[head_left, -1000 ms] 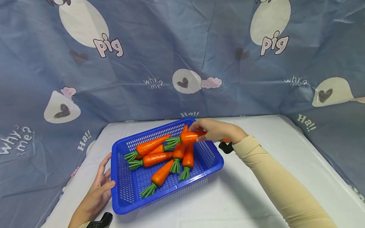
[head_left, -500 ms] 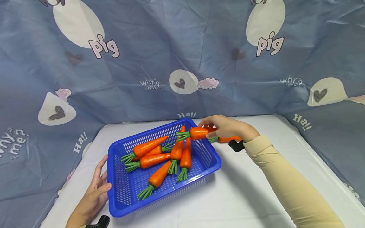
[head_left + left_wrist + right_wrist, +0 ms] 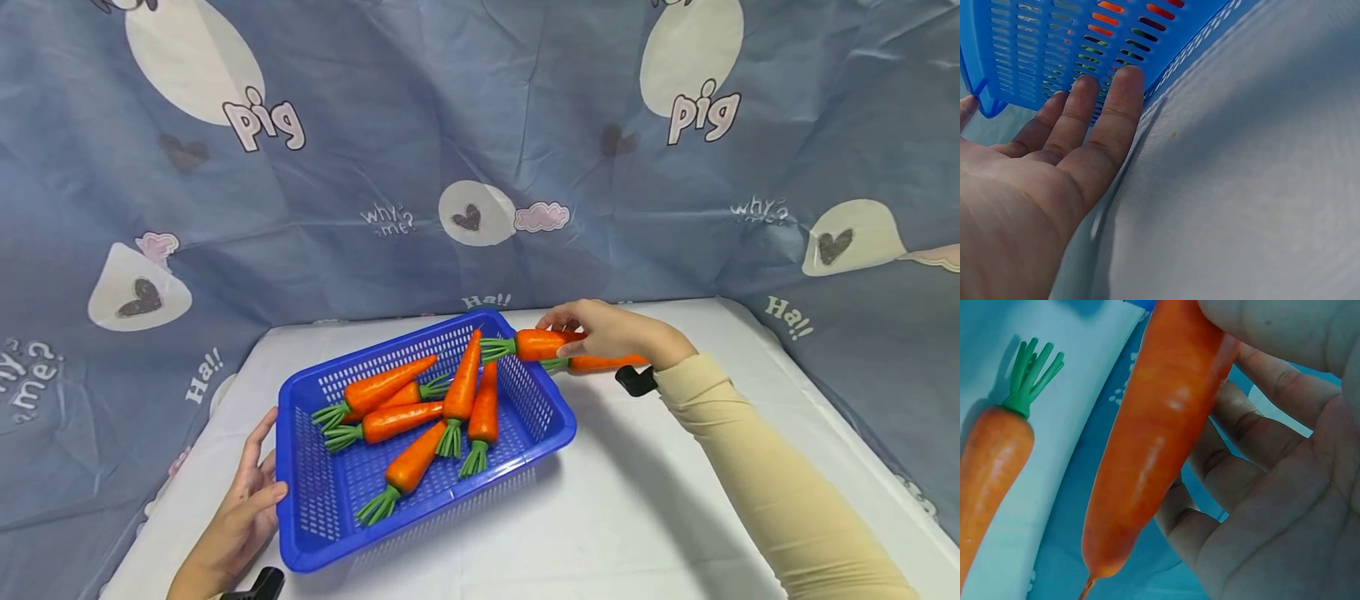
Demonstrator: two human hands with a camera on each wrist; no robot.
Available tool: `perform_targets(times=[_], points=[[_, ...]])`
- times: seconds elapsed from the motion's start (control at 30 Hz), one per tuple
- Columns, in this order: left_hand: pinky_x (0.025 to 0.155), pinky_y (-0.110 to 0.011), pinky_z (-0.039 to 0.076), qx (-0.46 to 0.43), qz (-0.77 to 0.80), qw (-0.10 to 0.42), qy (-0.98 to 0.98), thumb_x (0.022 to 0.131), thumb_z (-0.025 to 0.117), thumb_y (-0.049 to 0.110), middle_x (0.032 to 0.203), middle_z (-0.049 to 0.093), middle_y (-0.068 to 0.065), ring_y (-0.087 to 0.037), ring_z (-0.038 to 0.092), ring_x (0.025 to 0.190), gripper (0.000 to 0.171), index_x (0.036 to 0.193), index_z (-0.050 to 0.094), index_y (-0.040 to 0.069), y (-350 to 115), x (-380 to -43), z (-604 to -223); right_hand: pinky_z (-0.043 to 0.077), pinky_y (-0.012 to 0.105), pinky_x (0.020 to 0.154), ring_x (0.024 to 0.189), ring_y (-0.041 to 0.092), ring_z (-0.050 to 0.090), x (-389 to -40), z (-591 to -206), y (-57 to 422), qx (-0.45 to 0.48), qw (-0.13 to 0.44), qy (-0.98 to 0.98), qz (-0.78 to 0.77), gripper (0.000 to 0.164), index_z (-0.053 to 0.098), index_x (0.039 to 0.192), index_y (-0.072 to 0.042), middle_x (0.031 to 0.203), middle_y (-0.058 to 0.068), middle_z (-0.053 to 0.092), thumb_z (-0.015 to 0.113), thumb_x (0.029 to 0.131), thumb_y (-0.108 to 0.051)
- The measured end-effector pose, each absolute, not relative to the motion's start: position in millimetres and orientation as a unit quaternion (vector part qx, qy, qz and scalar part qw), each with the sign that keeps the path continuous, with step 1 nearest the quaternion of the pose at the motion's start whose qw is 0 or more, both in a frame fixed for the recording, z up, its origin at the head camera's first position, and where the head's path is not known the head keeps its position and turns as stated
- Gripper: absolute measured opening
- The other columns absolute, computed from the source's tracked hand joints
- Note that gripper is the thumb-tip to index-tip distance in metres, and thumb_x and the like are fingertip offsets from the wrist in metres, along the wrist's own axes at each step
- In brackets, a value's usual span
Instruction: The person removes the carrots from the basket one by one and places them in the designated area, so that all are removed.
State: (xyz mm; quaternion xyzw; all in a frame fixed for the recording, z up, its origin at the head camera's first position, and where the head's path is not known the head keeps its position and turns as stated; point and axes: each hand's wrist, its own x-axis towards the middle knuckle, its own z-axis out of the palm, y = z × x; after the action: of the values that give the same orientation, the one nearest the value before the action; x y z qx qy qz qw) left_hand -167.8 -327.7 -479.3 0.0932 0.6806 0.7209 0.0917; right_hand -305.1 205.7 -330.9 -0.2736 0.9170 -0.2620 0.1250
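Note:
In the head view my right hand (image 3: 611,329) pinches a carrot (image 3: 538,344) over the right end of a blue plastic basket (image 3: 315,554). The carrot's green stems point left, and its tapered end is by the palm. In the right wrist view the held carrot (image 3: 1147,431) lies between thumb and fingers. My left hand (image 3: 243,508) is against the basket's left side, its thumb tip at the rim. The left wrist view shows its fingers (image 3: 1125,100) extended along the slotted wall. Several carrots (image 3: 408,467) with green stems lie loosely in the basket.
Another carrot (image 3: 607,363) lies on the white cloth (image 3: 615,533) to the right of the basket, partly behind the right hand. A blue printed curtain (image 3: 480,142) hangs along the back and both sides of the table.
My right hand has lifted the carrot from above the other carrots and moved it right to the basket's end. The left hand stays at the basket's side; the view has shifted slightly.

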Motion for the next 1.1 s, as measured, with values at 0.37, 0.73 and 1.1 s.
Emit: perform_targets(times=[0.37,0.73,1.1], points=[[0.099,-0.035,0.061,0.108,0.724,0.093,0.675,0.106,0.049,0.01,0.158,0.043,0.017,-0.005,0.062,0.134,0.089,0.17,-0.001,0.046,-329,-168,-477,0.05,0.058,0.113,0.122,0.034,0.066,-306,-335,225,-0.268,0.122,0.919,-0.263,0.039,0.069,0.138,-0.011,0.126,0.008,0.075,0.073,0.1,-0.01],[0.098,-0.033,0.062,0.086,0.717,0.091,0.686,0.106,0.05,0.013,0.158,0.04,0.017,-0.002,0.062,0.132,0.088,0.169,0.0,0.049,-327,-168,-477,0.055,0.056,0.106,0.107,0.028,0.069,-306,-342,245,-0.296,0.112,0.904,-0.287,0.033,0.072,0.131,-0.005,0.113,0.008,0.076,0.072,0.098,-0.005],[0.098,-0.035,0.062,0.116,0.724,0.087,0.674,0.105,0.046,0.009,0.159,0.044,0.015,-0.007,0.062,0.134,0.087,0.17,-0.002,0.043,-327,-169,-478,0.055,0.057,0.107,0.11,0.028,0.07,-305,-348,259,-0.276,0.117,0.905,-0.303,0.034,0.071,0.132,-0.003,0.115,0.009,0.076,0.071,0.097,0.001]])
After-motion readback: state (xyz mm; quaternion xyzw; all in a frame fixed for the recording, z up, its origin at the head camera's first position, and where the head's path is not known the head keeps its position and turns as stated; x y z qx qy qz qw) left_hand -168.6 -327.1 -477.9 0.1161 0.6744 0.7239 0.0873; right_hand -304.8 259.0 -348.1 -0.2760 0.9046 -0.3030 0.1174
